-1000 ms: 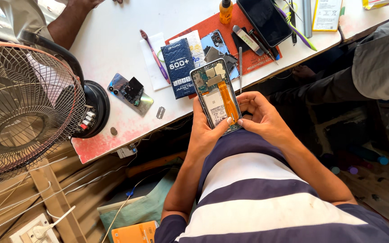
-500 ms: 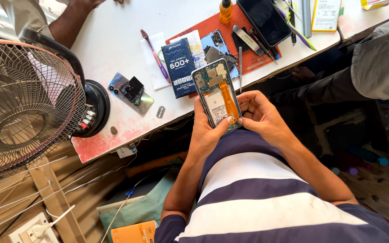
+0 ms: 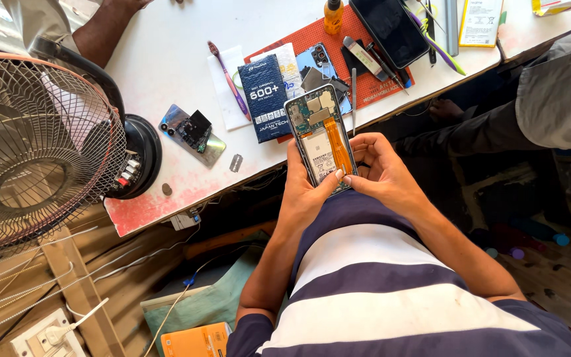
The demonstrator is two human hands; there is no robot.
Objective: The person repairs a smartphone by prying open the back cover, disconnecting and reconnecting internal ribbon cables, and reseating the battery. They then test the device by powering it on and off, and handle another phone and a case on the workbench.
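Head view: looking down over a white worktable (image 3: 166,59), with everything placed relative to the opened smartphone with its back cover off, white battery and orange flex cable exposed (image 3: 320,135).

Left hand (image 3: 305,188) cradling the phone from below and from its left edge, fingers curled close around the frame, thumb lying across the battery's lower part. Right hand (image 3: 381,168) closing on the phone's lower right corner, fingers bent and gathered, thumb tip touching the frame beside the left thumb. Phone being held just off the table's near edge, above a navy-and-white striped shirt (image 3: 378,284), its top end overlapping the edge of the table.

Just left of the phone, lying flat: dark blue rectangular packet (image 3: 266,96). Further left: purple-handled toothbrush (image 3: 225,76) resting on white paper, then a small black circuit module on a shiny plate (image 3: 193,132). Well to the left: round wire-caged table fan (image 3: 34,145). Beyond the phone's top end: orange work mat (image 3: 378,82) carrying a black-screened phone (image 3: 392,30) and a small yellow bottle (image 3: 333,14).
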